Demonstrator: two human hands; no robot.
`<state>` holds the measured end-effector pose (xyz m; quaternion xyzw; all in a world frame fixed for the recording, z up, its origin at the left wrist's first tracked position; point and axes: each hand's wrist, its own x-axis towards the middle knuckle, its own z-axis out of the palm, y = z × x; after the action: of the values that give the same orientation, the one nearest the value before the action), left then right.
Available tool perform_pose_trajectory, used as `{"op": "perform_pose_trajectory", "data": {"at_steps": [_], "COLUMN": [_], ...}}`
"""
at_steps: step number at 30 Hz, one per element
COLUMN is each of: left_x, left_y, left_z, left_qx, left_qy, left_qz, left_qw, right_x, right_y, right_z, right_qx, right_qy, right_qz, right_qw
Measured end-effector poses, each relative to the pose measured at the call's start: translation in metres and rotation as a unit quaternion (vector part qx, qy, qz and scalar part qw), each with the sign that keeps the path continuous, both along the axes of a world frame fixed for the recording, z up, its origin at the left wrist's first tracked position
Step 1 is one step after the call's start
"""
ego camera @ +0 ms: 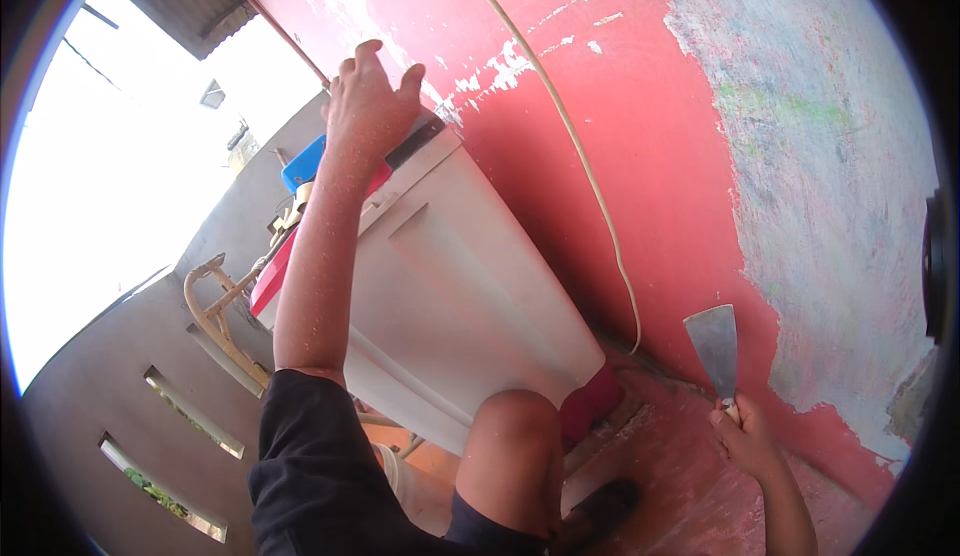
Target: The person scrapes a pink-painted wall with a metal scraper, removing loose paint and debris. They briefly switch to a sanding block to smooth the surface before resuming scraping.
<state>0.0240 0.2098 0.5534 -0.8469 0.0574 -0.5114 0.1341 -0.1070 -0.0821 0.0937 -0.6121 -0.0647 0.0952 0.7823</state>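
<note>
My right hand (741, 430) grips the short handle of a scraper (715, 346), a flat flared metal blade pointing up. The blade is in front of the lower part of a wall with red paint (637, 181), close to the ragged paint edge. To the right of that edge, a bare grey patch (817, 151) shows traces of green and blue. My left hand (371, 102) is raised with fingers apart, near the top of a large white plastic appliance (465, 286). Nothing shows in its grasp; whether it touches the top cannot be told.
A pale cable (570, 128) hangs down the wall. Blue plastic (304, 163) and a bamboo-like frame (217, 301) are beside the appliance. A grey wall with slots (172, 413) stands at left. My bent knee (514, 436) is against or near the appliance, above the reddish floor (675, 473).
</note>
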Motion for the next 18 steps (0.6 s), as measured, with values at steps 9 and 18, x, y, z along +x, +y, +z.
{"op": "perform_pose_trajectory", "data": {"at_steps": [9, 18], "left_x": [0.102, -0.058], "left_y": [0.248, 0.020], "left_z": [0.105, -0.007], "left_qx": [-0.032, -0.012], "left_qy": [0.270, -0.182], "left_qz": [0.391, -0.010], "left_qw": [0.879, 0.983], "right_x": [-0.050, -0.080], "right_y": [-0.035, -0.037], "right_z": [-0.030, -0.004], "right_qx": [0.024, -0.026], "right_qy": [0.077, -0.041], "right_qz": [-0.015, 0.024], "right_qw": [0.997, 0.999]}}
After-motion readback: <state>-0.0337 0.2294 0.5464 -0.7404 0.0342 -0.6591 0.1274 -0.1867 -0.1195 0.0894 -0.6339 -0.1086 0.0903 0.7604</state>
